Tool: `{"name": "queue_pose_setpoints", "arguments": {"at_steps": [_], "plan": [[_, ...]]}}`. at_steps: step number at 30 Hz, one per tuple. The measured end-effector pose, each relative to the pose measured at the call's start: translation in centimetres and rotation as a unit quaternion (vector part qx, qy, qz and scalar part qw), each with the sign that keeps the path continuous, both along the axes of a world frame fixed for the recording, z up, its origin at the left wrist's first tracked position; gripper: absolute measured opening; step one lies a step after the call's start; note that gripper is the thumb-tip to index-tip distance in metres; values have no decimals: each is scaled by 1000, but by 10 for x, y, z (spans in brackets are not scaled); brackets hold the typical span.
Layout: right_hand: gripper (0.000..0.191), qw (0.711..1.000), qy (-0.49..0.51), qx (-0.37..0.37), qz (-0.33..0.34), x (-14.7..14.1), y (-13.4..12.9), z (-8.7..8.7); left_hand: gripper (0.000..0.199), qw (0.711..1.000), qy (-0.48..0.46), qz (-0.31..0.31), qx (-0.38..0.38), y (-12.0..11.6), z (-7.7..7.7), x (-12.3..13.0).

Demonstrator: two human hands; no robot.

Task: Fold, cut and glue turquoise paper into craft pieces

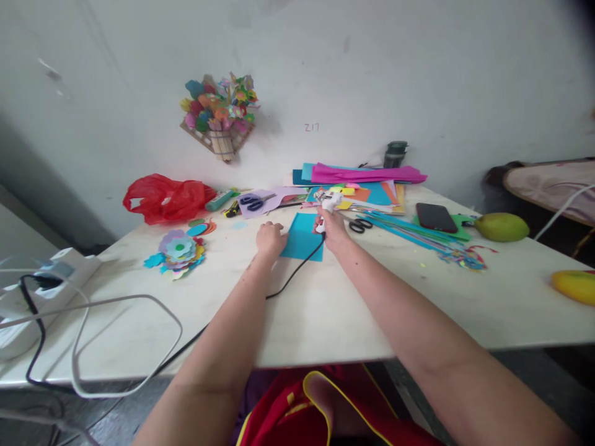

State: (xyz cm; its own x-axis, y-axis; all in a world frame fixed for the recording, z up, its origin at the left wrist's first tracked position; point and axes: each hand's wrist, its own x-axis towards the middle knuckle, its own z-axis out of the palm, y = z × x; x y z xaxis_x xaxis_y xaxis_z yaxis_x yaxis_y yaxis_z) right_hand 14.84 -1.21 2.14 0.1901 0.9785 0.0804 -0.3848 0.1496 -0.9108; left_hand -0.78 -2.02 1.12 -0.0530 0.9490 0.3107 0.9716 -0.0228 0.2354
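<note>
A blue sheet of paper (pixel 302 246) lies flat on the table in front of me. My left hand (pixel 270 239) rests at its left edge, thumb out toward the paper and fingers bent down; nothing shows in its grasp. Wrapped around a white glue gun (pixel 329 203) is my right hand (pixel 333 227), over the paper's right side. From the gun's handle a black cord (pixel 297 270) runs across the sheet and under my left forearm. Black-handled scissors (pixel 361 225) lie just right of my right hand. The gun's tip is hard to make out against the papers behind.
Layered paper flowers (pixel 179 248) and a red plastic bag (pixel 170 199) lie at left, near a power strip (pixel 51 291) with loose cables. Purple-handled scissors (pixel 253 201) and coloured sheets (pixel 367 173) are behind. A phone (pixel 436 217), paper strips (pixel 400 230) and a mango (pixel 502 227) are at right.
</note>
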Motion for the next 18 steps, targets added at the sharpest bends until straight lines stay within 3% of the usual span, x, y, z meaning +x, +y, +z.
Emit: {"name": "queue_pose_setpoints", "arguments": {"at_steps": [6,18], "plan": [[17,999,-16,-14,30,5,-2,-2,31,997,36,-14,-65,1,1,0],[13,985,-111,-132,-7,11,-2,-1,38,992,10,-113,-59,4,1,-19]]}}
